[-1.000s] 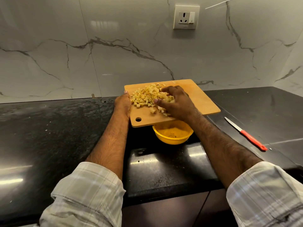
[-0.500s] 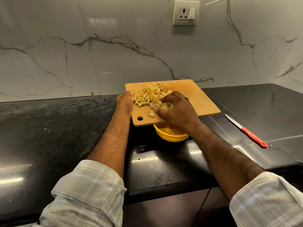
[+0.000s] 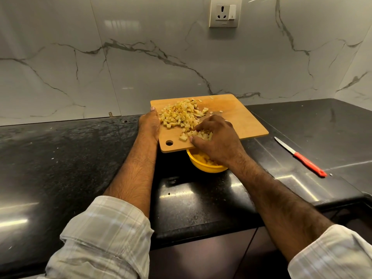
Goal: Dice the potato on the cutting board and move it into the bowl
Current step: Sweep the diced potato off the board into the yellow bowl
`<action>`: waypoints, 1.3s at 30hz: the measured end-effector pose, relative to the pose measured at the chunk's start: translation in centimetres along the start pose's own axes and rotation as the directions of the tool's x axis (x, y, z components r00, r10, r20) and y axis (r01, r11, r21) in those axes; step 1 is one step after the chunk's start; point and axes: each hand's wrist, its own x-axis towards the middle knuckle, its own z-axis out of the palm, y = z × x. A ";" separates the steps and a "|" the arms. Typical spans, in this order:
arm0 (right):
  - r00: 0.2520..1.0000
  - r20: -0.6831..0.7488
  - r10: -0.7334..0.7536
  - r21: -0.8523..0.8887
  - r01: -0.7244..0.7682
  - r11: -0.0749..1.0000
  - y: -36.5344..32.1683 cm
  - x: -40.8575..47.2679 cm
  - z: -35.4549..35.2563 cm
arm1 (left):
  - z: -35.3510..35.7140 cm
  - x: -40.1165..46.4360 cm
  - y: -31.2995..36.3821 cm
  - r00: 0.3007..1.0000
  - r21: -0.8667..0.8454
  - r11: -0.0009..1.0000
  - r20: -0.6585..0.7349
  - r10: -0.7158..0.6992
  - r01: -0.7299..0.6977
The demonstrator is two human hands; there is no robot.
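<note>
Diced potato [image 3: 181, 115] heaped on cutting board [image 3: 237, 119], board's near edge over yellow bowl [image 3: 203, 167] at 6 o'clock, some dice already in bowl. Left hand [image 3: 150, 123] grips board's 9 o'clock edge; right hand [image 3: 215, 137], fingers curled, cups dice at near edge. Red-handled knife [image 3: 302, 158] on tabletop [image 3: 60, 158], 3 o'clock, well apart.

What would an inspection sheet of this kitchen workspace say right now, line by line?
Surface: black countertop, crumbs scattered.
Job's things: cutting board held over yellow bowl; diced potato mostly on board, some in bowl.
Clutter: red-handled knife lying on the counter to the right.
Grippers: left hand grips board edge; right hand rakes dice toward bowl.
Cables: nothing seen.
Surroundings: marble wall, socket.
</note>
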 end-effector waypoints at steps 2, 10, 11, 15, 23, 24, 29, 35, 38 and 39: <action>1.000 0.001 0.000 0.001 0.000 1.000 0.0 -0.2 -0.1 | -0.1 -0.2 0.1 1.000 0.006 1.000 0.003 0.000 0.000; 0.998 -0.067 0.013 0.232 0.003 0.973 1.4 2.0 -1.7 | -0.5 -0.7 0.3 1.000 -0.015 1.000 0.004 -0.007 0.007; 0.997 -0.068 0.045 0.221 -0.029 0.975 2.0 2.9 -2.0 | -0.5 -0.8 0.2 1.000 -0.010 1.000 0.010 -0.010 0.010; 0.982 0.094 0.164 0.147 -0.177 0.973 4.0 6.6 -2.4 | -0.6 -1.3 0.6 0.999 -0.015 1.000 0.033 0.004 -0.003; 0.971 0.221 0.093 0.163 -0.130 0.978 3.2 6.7 -0.3 | -1.2 -0.2 0.4 0.999 -0.074 0.997 0.042 0.001 0.003; 0.972 0.220 0.082 0.185 -0.124 0.975 2.9 6.4 -0.3 | -1.2 -0.7 0.6 0.999 -0.060 0.998 0.037 0.002 0.000; 0.977 0.203 0.072 0.192 -0.112 0.975 2.0 4.8 0.0 | -0.9 -1.1 0.7 1.000 -0.015 1.000 0.009 0.006 -0.005; 0.971 0.227 0.081 0.080 -0.101 0.992 0.5 3.2 0.0 | -0.7 -1.3 0.7 1.000 -0.009 1.000 0.008 0.004 -0.004; 0.978 0.202 0.048 -0.102 -0.027 0.994 -0.2 2.9 0.6 | -0.7 -1.2 0.8 1.000 0.020 1.000 0.001 0.020 -0.020; 0.985 0.167 0.036 -0.122 -0.015 0.992 -0.3 2.9 0.8 | -0.7 -1.3 0.8 1.000 0.020 1.000 -0.001 0.022 -0.022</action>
